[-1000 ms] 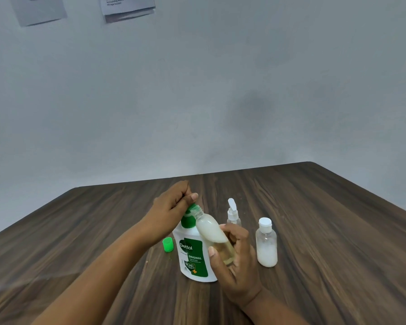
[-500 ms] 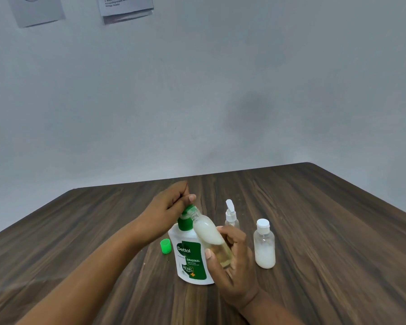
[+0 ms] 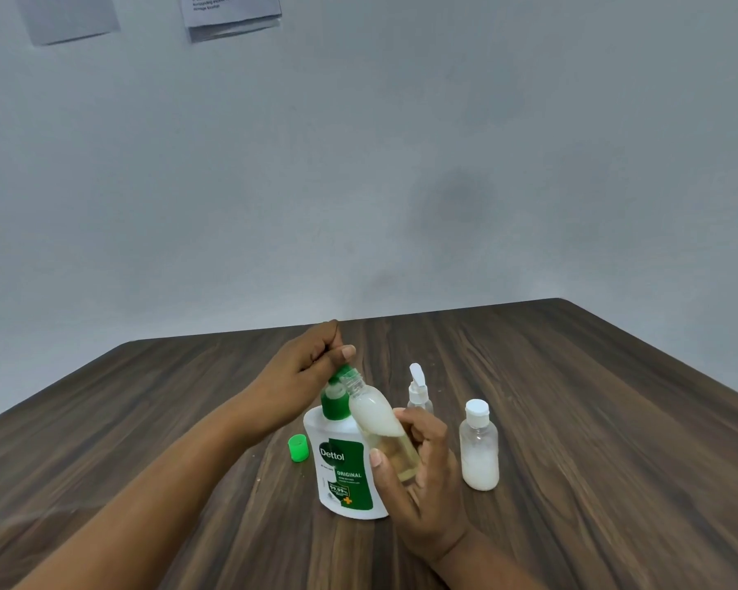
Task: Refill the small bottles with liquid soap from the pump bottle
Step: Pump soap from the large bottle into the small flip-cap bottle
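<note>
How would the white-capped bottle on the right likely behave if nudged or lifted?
The capped bottle is tall and narrow, so a push near the cap would probably tip it, though white liquid in its lower half may steady it. Its clear walls suggest light plastic, likely flexing when squeezed. The cap is on, so spilling seems unlikely.

even, soft indoor light; faint shadows on wall (image 3: 452,202); wide-angle bending at edges; slightly soft focus.

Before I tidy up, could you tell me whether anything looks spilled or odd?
No spill visible. Only a green cap lies loose on the table beside the pump bottle, and the held small bottle is tilted.
</note>
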Demonstrator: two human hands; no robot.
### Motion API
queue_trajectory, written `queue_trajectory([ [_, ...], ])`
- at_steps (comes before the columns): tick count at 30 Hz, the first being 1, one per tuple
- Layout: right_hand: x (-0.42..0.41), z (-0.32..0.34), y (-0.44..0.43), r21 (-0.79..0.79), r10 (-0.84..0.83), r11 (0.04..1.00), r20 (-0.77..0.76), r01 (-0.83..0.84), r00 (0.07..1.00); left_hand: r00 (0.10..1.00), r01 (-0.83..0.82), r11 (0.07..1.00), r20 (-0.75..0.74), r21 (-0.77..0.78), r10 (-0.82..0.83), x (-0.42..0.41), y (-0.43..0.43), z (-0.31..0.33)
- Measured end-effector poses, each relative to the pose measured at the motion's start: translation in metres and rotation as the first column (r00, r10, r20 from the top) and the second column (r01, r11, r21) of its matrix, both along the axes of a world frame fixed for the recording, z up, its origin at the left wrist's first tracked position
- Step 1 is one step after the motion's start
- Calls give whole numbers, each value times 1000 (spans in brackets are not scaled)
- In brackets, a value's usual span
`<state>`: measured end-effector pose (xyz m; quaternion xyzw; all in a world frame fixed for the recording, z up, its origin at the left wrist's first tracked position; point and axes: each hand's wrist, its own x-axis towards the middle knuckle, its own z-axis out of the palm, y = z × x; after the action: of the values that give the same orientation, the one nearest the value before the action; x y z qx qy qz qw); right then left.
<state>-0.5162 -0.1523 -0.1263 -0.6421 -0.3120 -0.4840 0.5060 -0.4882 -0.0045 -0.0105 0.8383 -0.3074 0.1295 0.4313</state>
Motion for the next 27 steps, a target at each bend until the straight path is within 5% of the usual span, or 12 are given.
queue_trajectory([
  [15,1,-1,0,16,16,1000,3,-16,1000,988,-116,988,114,105,104,2,1,0],
  [27,-1,-3,-2,14,10,1000,-4,-10,1000,990,-119,992,85,38,115,2,0,-15],
])
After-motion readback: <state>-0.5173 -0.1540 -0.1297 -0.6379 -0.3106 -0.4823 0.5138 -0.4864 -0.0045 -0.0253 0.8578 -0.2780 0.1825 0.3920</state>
